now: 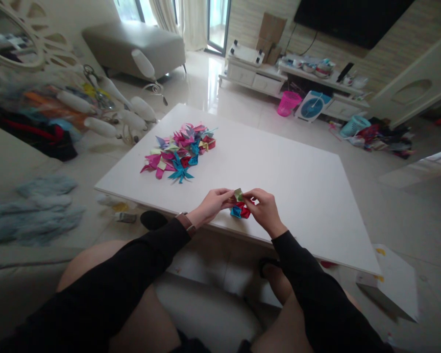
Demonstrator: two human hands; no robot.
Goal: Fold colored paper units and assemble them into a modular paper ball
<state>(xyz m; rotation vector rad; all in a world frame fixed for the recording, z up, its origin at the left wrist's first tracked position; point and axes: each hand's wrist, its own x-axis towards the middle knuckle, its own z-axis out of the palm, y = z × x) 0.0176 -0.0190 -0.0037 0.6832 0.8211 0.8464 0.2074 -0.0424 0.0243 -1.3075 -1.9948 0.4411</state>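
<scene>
Between my two hands, just above the near part of the white table (279,166), is a small folded piece of olive-green paper (238,194). My left hand (217,202) pinches its left side, and my right hand (262,206) pinches its right side. Directly below lie small red and blue folded paper pieces (241,211), partly hidden by my fingers; whether they join the green one I cannot tell. Farther left on the tabletop sits a heap of origami pieces (183,147) in pink, blue, red, purple and pale green.
A white lamp with several shades (132,110) stands off the table's left edge. Beyond the table are a grey bench (135,44), a pink basket (288,103) and a blue fan (312,106). A white box (393,279) lies by the near right corner.
</scene>
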